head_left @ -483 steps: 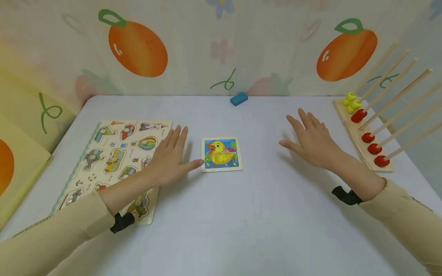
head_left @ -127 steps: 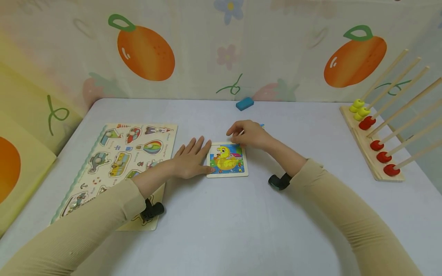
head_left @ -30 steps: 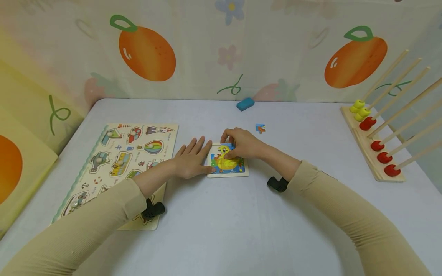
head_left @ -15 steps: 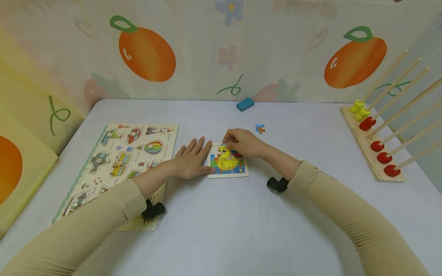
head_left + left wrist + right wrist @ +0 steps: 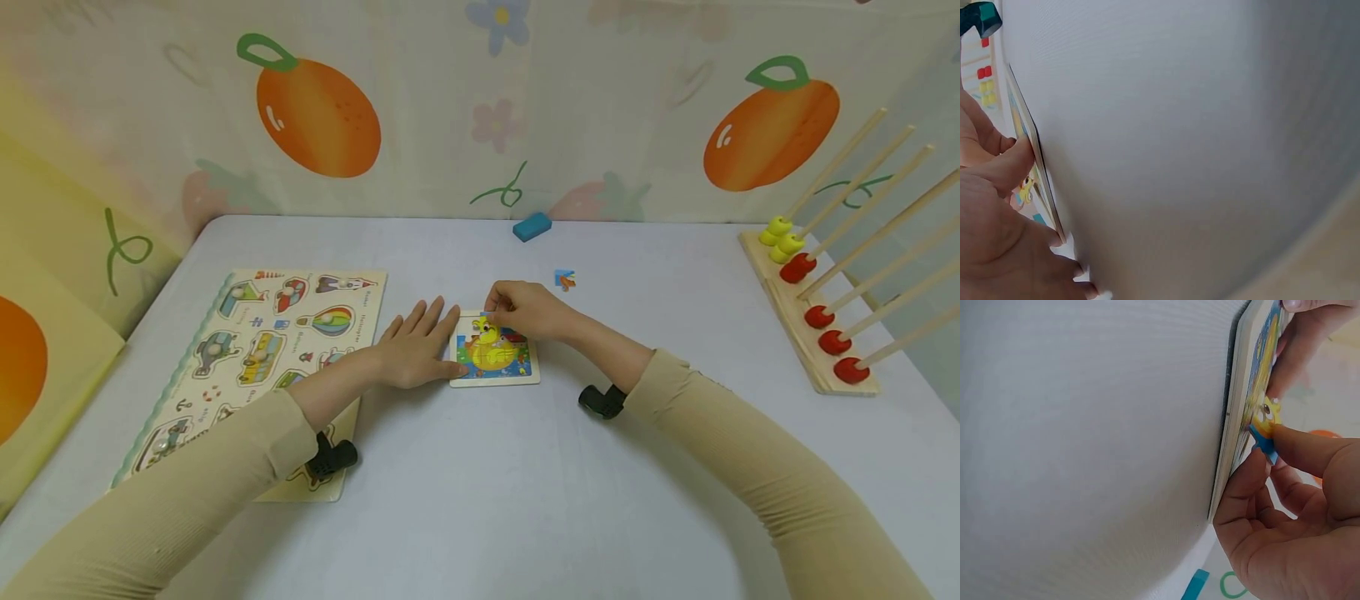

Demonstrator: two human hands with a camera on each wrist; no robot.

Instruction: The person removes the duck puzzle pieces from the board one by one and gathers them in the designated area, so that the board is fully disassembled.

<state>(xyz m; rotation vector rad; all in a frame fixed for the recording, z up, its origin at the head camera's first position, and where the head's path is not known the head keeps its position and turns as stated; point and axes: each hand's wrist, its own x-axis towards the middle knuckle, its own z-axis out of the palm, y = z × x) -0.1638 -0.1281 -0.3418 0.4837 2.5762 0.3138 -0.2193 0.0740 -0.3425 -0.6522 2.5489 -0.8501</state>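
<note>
A small square duck jigsaw puzzle in a pale wooden frame lies on the white table between the hands. My left hand lies flat with fingers spread at the frame's left side, its thumb pressing on the lower left corner. With thumb and forefinger my right hand pinches a puzzle piece at the top of the puzzle. That piece is blue and yellow with the duck's eye, and it stands tilted up from the frame. Behind the right hand lies one loose puzzle piece, blue with orange.
A large vehicle peg puzzle board lies at the left, partly under the left forearm. At the back edge sits a blue block. A wooden bead counter with upright rods and red and yellow beads stands on the right.
Sixteen seconds ago both hands were apart from the whole-looking puzzle. Since then a loose piece has appeared behind it, and the right hand has lifted the duck-head piece. The left hand has stayed lately.
</note>
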